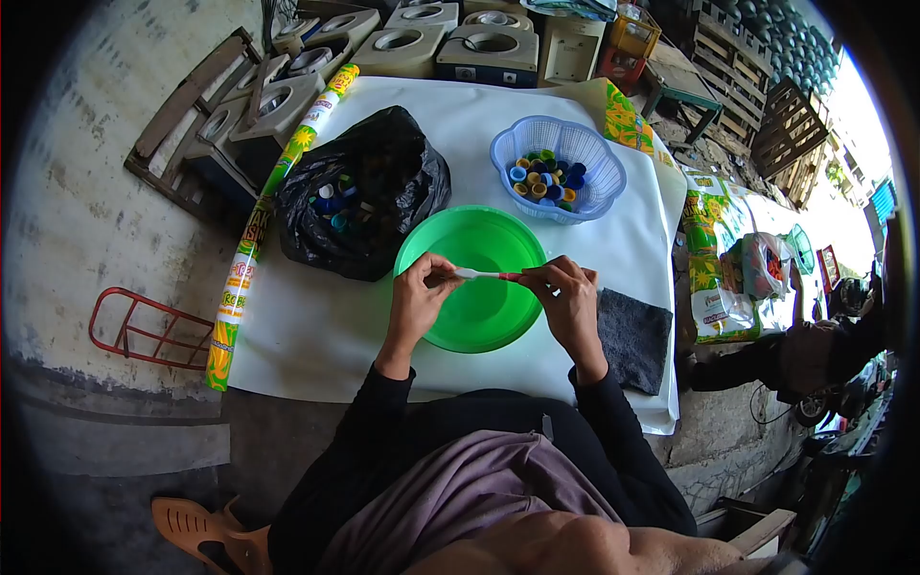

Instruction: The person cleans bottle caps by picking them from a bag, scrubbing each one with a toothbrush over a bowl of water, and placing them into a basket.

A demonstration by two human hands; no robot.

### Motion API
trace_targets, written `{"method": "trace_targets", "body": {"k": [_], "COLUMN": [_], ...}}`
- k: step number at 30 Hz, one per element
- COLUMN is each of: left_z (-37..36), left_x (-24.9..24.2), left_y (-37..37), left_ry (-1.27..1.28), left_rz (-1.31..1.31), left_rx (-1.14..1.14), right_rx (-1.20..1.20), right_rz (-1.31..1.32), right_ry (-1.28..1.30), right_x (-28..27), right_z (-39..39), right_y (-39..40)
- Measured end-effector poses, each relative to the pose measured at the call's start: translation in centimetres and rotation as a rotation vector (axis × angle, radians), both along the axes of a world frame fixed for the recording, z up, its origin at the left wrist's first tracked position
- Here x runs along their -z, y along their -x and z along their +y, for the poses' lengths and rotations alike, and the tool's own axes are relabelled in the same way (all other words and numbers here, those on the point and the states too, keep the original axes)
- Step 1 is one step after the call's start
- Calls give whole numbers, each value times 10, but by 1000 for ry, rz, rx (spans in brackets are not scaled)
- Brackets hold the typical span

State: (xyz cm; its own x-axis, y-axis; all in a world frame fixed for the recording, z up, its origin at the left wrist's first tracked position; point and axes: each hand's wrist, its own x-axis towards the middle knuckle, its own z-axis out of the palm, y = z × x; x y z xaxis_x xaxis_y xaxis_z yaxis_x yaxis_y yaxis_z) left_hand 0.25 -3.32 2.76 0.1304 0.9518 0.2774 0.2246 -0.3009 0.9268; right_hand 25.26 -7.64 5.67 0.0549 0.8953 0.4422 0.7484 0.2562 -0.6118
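Above the green basin (484,321), both hands hold a thin white and pink stick-like tool (491,275) level between them. My left hand (422,292) pinches its white end, and my right hand (565,295) has its fingers closed on the dark pink end. The basin looks empty inside. Behind it on the right, a blue plastic basket (602,172) holds several bottle caps (544,177). An open black plastic bag (311,240) with more caps (331,203) inside lies to the left. A dark grey cloth (632,340) lies flat beside my right hand.
A rolled patterned sheet (251,235) runs along the left edge of the white-covered table (297,335). Pale machine housings (489,53) stand behind. A red metal rack (153,328) is at left. A person in dark clothes (815,359) is at the right, near another covered table (724,311).
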Motion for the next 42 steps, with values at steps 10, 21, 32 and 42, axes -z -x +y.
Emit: {"method": "trace_targets", "body": {"k": [10, 21, 32, 42], "left_z": [-4, -6, -7, -5], "left_x": [-9, -8, -14, -12], "left_y": [1, -5, 1, 0], "left_ry": [25, 12, 61, -93], "left_rz": [83, 70, 120, 196], "left_rx": [-26, -36, -49, -55], "right_rx": [1, -1, 36, 102], "right_rz": [-248, 28, -248, -163], "right_ry": [-71, -2, -76, -126], "right_x": [-2, -6, 3, -4], "right_z": [5, -1, 7, 5], "right_y": [3, 1, 6, 4]}}
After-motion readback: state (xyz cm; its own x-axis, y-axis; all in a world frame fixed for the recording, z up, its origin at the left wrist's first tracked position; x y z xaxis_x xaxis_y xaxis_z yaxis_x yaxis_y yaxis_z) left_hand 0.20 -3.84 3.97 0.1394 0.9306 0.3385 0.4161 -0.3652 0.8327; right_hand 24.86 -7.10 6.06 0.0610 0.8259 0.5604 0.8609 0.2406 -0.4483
